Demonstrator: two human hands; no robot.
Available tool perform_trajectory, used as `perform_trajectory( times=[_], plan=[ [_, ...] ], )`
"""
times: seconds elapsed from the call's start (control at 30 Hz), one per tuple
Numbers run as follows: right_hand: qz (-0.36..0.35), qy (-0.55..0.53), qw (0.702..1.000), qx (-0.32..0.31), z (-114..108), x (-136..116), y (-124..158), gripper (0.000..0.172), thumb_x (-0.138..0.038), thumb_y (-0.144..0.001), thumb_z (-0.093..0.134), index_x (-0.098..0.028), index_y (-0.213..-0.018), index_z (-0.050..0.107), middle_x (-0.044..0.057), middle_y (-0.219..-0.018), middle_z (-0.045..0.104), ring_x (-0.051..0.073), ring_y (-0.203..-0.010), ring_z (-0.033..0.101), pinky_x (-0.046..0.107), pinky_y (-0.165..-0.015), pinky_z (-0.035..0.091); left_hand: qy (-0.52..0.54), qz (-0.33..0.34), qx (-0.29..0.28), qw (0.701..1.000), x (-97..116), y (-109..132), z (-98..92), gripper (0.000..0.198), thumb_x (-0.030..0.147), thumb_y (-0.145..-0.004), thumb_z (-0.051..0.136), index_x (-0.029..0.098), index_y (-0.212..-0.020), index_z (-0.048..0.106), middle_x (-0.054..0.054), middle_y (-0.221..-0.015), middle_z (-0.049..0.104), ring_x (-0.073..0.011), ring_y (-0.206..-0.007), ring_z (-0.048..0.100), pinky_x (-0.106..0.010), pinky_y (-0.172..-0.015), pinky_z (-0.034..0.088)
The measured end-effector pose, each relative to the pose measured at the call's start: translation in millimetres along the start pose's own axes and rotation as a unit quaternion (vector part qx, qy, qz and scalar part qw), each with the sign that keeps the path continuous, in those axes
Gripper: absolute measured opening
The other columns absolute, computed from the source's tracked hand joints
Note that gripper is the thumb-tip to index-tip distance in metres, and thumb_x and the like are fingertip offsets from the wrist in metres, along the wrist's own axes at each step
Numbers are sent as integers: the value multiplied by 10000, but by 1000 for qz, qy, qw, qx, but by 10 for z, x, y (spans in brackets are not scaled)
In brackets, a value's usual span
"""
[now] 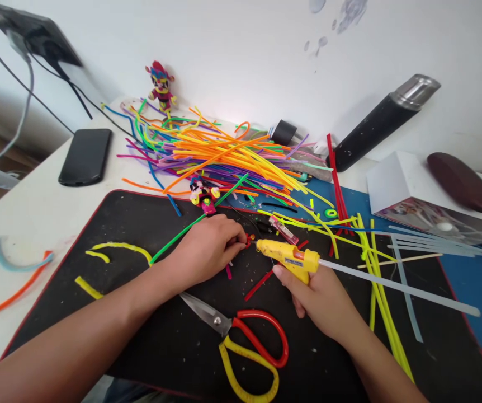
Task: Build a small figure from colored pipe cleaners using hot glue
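Observation:
My right hand [314,294] grips a yellow hot glue gun [287,254], its nozzle pointing left. A long translucent glue stick [400,284] sticks out of its back end. My left hand [211,243] is closed, its fingertips pinching a small red piece [250,239] right by the nozzle; the piece is mostly hidden. Just beyond that hand lies a small colourful pipe-cleaner figure [204,196], with a green pipe cleaner [182,232] beside it. Scissors [224,324] with one red and one yellow handle rest below my hands.
A heap of coloured pipe cleaners [224,154] spreads along the back. Another figure [161,89] stands behind it. A phone [85,157] lies at left. A black flask [375,129] leans at right, near a white box [409,184]. Yellow pipe cleaners [381,313] and glue sticks [406,291] lie right.

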State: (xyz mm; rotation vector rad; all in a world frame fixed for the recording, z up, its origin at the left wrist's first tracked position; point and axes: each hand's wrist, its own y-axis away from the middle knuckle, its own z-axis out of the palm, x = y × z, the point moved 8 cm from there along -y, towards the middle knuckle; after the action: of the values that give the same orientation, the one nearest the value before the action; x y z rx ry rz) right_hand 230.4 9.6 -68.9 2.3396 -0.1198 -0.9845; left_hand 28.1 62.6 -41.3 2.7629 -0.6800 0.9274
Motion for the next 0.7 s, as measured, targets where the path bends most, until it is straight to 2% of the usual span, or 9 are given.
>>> perform_trajectory(
  times=[0.4,0.7],
  plan=[
    [9,18,1000,8,1,-42,-1,483,-653,-954,551,-252,-701,643,-13,-388,530,221,-437,614,326,-545,466,-4,0,-3,1000,3,6,-2,69,143,-940,708,194,-901,732,-21,-842,707,-189,-807,630,-296,-715,452],
    [20,18,1000,4,10,-45,-6,497,-684,-945,531,-252,-722,634,-14,-397,541,222,-444,615,334,-563,473,-3,0,-6,1000,10,-2,-2,67,149,-945,709,193,-900,730,-24,-836,700,-187,-799,623,-282,-704,439]
  ],
)
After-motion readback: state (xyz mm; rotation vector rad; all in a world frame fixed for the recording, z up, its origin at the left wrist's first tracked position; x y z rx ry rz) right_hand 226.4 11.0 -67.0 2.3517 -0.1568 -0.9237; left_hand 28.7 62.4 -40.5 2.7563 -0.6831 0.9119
